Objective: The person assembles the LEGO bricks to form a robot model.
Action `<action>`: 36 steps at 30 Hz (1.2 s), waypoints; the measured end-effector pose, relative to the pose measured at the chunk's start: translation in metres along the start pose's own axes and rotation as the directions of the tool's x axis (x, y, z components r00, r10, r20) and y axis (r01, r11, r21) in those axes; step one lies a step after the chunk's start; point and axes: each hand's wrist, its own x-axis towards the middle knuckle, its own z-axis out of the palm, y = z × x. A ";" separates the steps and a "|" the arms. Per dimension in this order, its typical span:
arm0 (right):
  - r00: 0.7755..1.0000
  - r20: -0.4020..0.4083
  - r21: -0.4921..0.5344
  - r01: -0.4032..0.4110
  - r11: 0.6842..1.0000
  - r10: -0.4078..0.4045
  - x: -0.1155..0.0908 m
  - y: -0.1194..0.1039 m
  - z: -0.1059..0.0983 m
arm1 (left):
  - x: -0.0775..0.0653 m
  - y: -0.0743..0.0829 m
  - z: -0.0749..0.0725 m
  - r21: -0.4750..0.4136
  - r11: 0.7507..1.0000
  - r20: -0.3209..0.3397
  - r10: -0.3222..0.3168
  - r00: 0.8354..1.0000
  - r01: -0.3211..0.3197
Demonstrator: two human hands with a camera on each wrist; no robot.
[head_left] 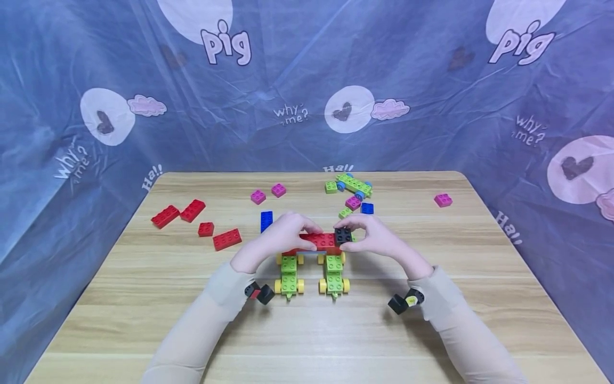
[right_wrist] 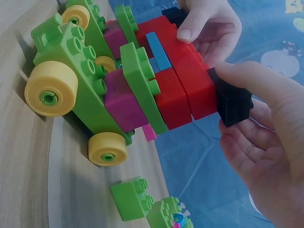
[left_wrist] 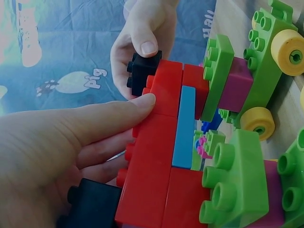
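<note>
A built structure of toy building bricks stands in front of me. Its top is a row of red bricks (head_left: 324, 241), with a blue brick (left_wrist: 184, 128) spanning below. Underneath come green and magenta bricks (right_wrist: 126, 99) on two green wheeled bases (head_left: 289, 282) with yellow wheels (right_wrist: 51, 88). My left hand (head_left: 288, 234) holds the red row, thumb on the near side and fingers behind. The right hand (head_left: 376, 237) pinches a black brick (head_left: 342, 235) at the row's right end, touching it. Another black brick (left_wrist: 92, 206) sits at the left end, hidden behind my hand in the head view.
Red bricks (head_left: 227, 239) lie on the left of the wooden table (head_left: 307, 341). Behind the structure are a blue brick (head_left: 266, 221), magenta bricks (head_left: 258, 197), green bricks (head_left: 331, 187) and a green wheeled base (head_left: 354, 184). One magenta brick (head_left: 443, 200) lies far right.
</note>
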 end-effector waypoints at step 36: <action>0.998 0.024 0.083 -0.053 0.995 0.051 -0.020 0.044 -0.014 | -0.028 -0.046 -0.005 -0.114 0.987 -0.151 0.099 0.984 -0.117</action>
